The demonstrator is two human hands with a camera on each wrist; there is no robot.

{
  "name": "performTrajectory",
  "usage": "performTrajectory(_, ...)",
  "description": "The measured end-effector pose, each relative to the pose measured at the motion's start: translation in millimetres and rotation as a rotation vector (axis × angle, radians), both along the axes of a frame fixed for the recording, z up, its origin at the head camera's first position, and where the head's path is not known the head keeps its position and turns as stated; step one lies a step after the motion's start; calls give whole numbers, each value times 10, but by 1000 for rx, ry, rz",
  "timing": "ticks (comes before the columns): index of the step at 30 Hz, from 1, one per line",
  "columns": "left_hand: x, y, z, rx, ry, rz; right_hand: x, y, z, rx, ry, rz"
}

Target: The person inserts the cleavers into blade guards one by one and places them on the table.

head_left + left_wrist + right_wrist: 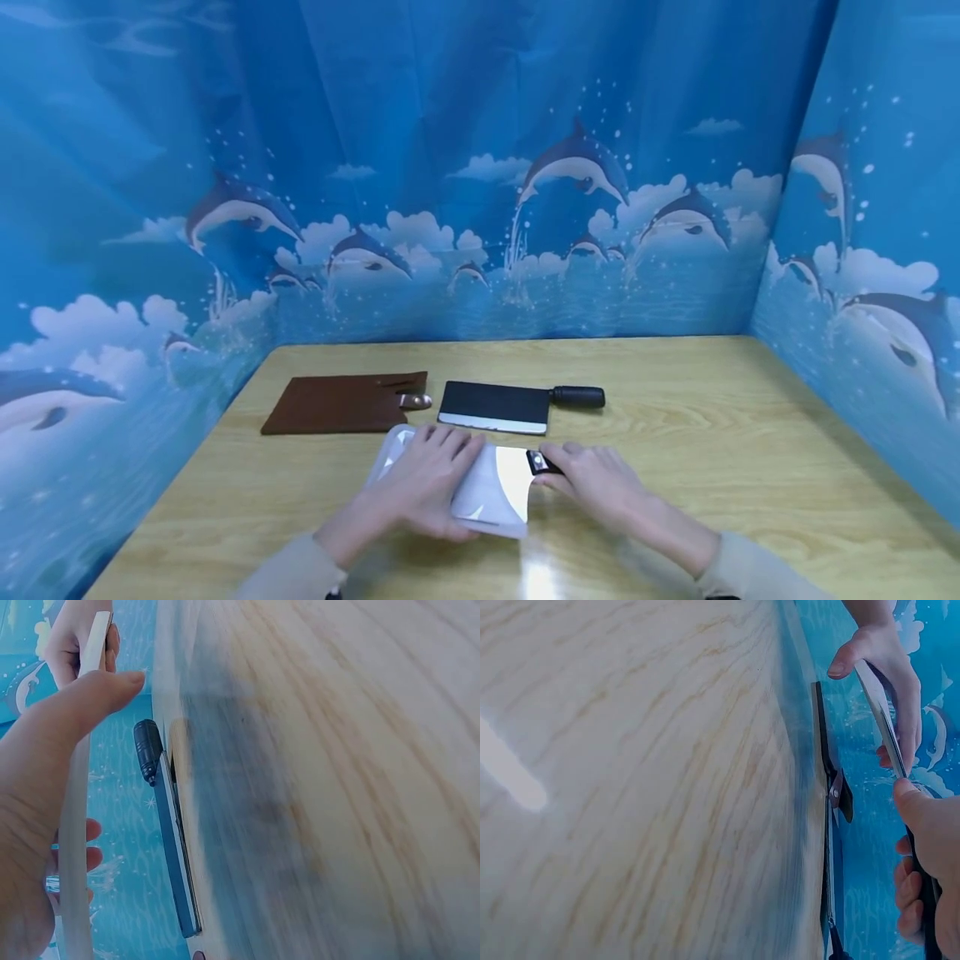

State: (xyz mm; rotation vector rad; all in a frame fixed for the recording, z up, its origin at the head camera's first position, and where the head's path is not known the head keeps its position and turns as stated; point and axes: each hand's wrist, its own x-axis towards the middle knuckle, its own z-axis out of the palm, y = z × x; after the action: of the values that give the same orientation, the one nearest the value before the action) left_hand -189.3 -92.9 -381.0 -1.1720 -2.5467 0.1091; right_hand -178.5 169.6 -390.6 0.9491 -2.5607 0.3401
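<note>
My left hand (427, 487) grips a whitish translucent blade sleeve (480, 498), thumb on the near side and fingers over the far side. Out of the sleeve's right end shows the bright blade of a cleaver (514, 479), the rest of it covered. My right hand (603, 485) holds the cleaver by its black handle (931, 915), with the fingers wrapped round it. In the left wrist view the sleeve (73, 847) is seen edge-on between thumb and fingers. Both hands are above the table, and the cleaver lies roughly level between them.
Behind the hands lies a second cleaver (495, 406) with a black blade, a bright edge and a black handle (577, 397) pointing right. Left of it is a brown leather sheath (337, 406) with a snap strap. Blue dolphin-print curtains (450, 208) surround the wooden table (712, 433).
</note>
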Motion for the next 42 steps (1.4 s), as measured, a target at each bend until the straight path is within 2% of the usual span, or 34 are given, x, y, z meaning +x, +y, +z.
performTrajectory(7,-31,-3,11,4,-6,1,-19,-11,24,2,-26,-17)
performTrajectory(14,2,-44,-24,12,-49,24,-56,-20,-10,-14,-17,13)
performTrajectory(20,21,-101,-71,-14,-67,21,-106,-36,-76,-42,-12,45)
performTrajectory(26,-15,-183,-30,-5,-102,21,-169,-42,-70,-57,-38,56)
performTrajectory(33,-105,-272,26,-21,-89,30,-269,-58,29,-30,-185,34)
performTrajectory(38,-159,-321,-1,-31,-141,42,-308,-83,62,-6,-262,-20)
performTrajectory(42,-192,-363,-38,-54,-193,72,-345,-71,25,-46,-321,-32)
